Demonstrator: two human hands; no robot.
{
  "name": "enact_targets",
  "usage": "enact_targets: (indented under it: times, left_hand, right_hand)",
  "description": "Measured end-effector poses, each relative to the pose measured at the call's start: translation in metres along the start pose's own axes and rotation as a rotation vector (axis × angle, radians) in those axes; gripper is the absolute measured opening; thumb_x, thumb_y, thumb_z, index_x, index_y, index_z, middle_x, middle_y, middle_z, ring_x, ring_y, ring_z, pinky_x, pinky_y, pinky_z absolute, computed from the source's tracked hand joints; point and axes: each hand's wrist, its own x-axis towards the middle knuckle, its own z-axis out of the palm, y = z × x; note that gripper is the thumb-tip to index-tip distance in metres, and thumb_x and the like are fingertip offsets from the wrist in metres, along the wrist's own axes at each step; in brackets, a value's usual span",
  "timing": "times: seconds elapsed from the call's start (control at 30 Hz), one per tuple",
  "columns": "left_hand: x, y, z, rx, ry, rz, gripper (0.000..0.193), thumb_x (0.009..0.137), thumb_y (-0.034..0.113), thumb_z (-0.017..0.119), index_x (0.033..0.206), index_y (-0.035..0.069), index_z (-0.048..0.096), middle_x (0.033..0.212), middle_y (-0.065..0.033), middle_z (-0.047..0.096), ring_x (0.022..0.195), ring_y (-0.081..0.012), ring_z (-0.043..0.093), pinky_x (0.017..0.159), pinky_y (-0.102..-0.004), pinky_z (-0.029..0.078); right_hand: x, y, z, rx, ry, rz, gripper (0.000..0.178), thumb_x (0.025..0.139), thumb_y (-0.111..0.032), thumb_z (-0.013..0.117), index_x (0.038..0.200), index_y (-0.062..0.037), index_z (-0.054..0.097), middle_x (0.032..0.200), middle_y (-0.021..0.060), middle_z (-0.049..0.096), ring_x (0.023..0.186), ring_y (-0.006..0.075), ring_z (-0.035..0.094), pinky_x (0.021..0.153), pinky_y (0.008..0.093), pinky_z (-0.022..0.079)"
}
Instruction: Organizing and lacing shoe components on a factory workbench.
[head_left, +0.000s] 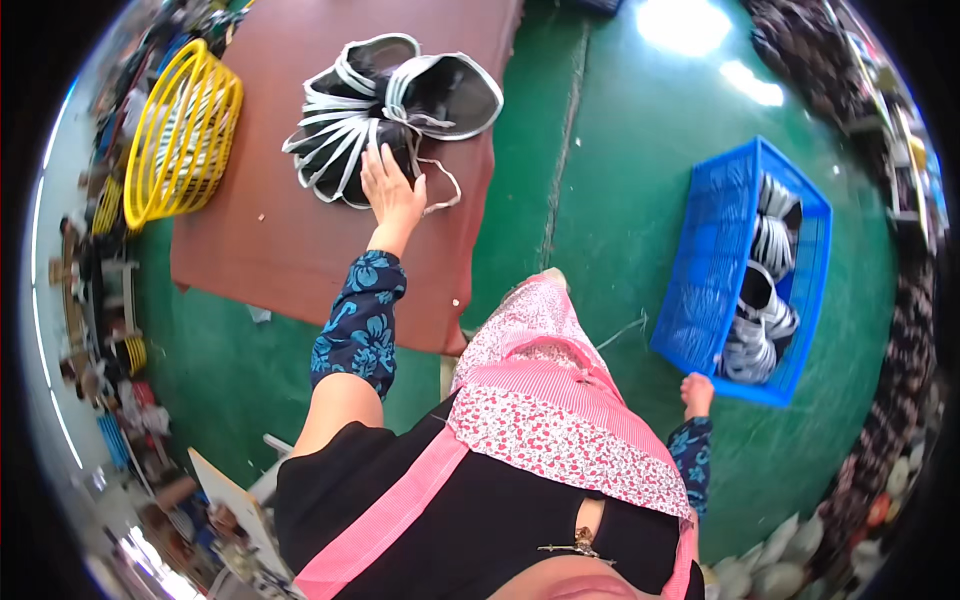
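A fanned bundle of black pieces edged in white binding (335, 150), perhaps shoe uppers, lies on the brown-covered table (270, 240). My left hand (392, 190) rests on its near side, fingers stretched out and not wrapped round it. A loose loop of white binding trails to the right of that hand. Low at my right side, my right hand (697, 395) is closed beside the near left corner of a blue plastic crate (705, 270). Whether its fingers grip the crate's rim is hard to make out. Several similar black-and-white bundles (750, 345) lie inside the crate.
At the table's left edge, a yellow plastic basket (137, 185) holds more white-edged pieces. Green floor (600, 200) runs between table and crate. Dark piled goods (850, 470) line the far right. A pale board (235, 510) stands at the lower left.
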Motion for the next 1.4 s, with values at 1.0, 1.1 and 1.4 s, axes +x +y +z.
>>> enact_targets:
  times: [1.0, 1.1, 1.4]
  left_hand:
    - [0.551, -0.045, 0.209, -0.696, -0.352, -0.297, 0.047, 0.078, -0.019, 0.051, 0.118, -0.001, 0.071, 0.117, -0.0211, 0.074, 0.121, -0.0450, 0.069, 0.103, -0.0436, 0.054]
    - [0.598, -0.060, 0.227, -0.600, -0.250, -0.311, 0.043, 0.084, -0.014, 0.057, 0.117, 0.003, 0.078, 0.130, -0.0155, 0.072, 0.123, -0.0445, 0.065, 0.105, -0.0501, 0.053]
    - [0.853, -0.043, 0.266, -0.489, -0.110, -0.555, 0.032, 0.087, -0.008, 0.061, 0.099, 0.016, 0.077, 0.101, -0.0052, 0.078, 0.110, -0.0375, 0.066, 0.101, -0.0452, 0.053]
  right_hand:
    - [-0.033, -0.920, 0.970, -0.997, -1.263, -1.517, 0.033, 0.111, -0.034, 0.064, 0.096, -0.0037, 0.069, 0.086, 0.0177, 0.075, 0.090, 0.0429, 0.075, 0.079, 0.0532, 0.058]
    - [-0.049, -0.994, 1.016, -0.291, -1.801, -0.060, 0.028, 0.108, -0.023, 0.060, 0.083, -0.0098, 0.056, 0.066, -0.0027, 0.045, 0.056, 0.0136, 0.045, 0.055, 0.0337, 0.036]
    - [-0.004, -1.374, 1.226, 0.442, -2.027, 0.523, 0.027, 0.110, -0.012, 0.054, 0.083, -0.0104, 0.054, 0.067, -0.0033, 0.039, 0.054, 0.0091, 0.039, 0.056, 0.0282, 0.033]
